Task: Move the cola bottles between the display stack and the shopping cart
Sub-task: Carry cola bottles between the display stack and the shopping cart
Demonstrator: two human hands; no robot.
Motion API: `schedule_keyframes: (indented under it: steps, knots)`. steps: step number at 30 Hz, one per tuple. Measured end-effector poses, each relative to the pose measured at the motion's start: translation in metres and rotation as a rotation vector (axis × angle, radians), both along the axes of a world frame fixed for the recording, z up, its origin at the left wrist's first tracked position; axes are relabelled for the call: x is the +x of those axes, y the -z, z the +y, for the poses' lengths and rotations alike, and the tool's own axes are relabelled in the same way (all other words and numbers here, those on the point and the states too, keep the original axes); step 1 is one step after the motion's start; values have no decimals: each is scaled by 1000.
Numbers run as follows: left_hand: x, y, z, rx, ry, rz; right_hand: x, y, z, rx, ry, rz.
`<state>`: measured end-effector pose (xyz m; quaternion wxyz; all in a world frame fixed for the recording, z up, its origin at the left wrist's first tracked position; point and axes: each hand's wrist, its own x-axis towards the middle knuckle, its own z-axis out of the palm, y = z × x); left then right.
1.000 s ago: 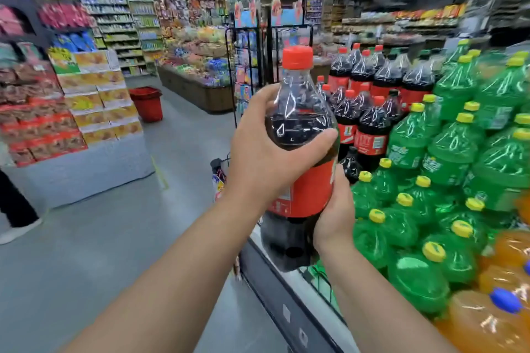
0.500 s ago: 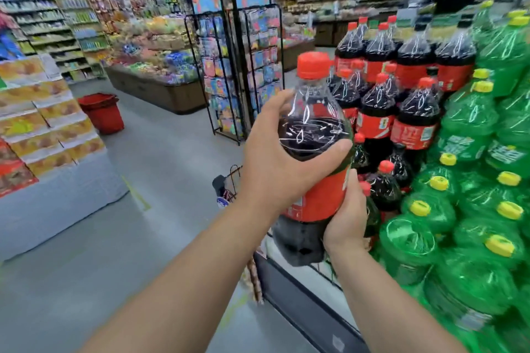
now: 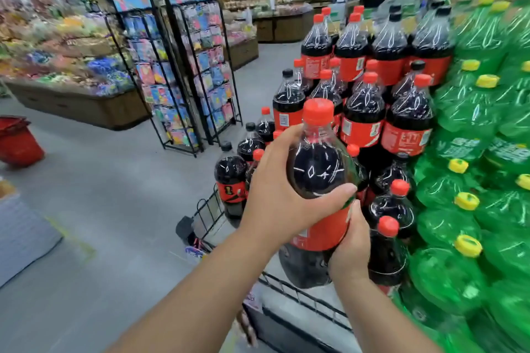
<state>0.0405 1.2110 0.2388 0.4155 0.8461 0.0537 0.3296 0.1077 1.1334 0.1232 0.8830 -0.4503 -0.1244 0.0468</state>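
We hold one cola bottle (image 3: 315, 169) upright in the air, above the cart's (image 3: 312, 299) near rim and just before the stack's (image 3: 361, 111) front edge. Our left hand (image 3: 275, 203) wraps its shoulder, and our right hand (image 3: 350, 249) grips the label lower down. The bottle looks heavy and slick, so a loose grip could drop it onto the rim. A wide swing could topple the red-capped bottles just beside it. Green bottles (image 3: 464, 209) crowd the right. A rack (image 3: 183, 80) and a red basket (image 3: 17, 140) stand well apart.
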Motion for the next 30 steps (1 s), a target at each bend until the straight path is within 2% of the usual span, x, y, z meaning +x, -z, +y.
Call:
schedule_keyframes:
  steps: [7, 12, 16, 23, 28, 30]
  knots:
    - [44, 15, 40, 62, 250, 149, 20, 35, 16, -100, 203, 61]
    - [71, 35, 59, 25, 447, 162, 27, 56, 28, -116, 352, 117]
    - [86, 60, 64, -40, 522, 148, 34, 70, 32, -182, 412, 182]
    - [100, 98, 76, -130, 611, 164, 24, 82, 39, -383, 548, 439]
    - [99, 121, 75, -119, 725, 188, 2, 92, 51, -349, 554, 605]
    - [99, 132, 74, -120, 758, 222, -4, 92, 52, -260, 541, 705]
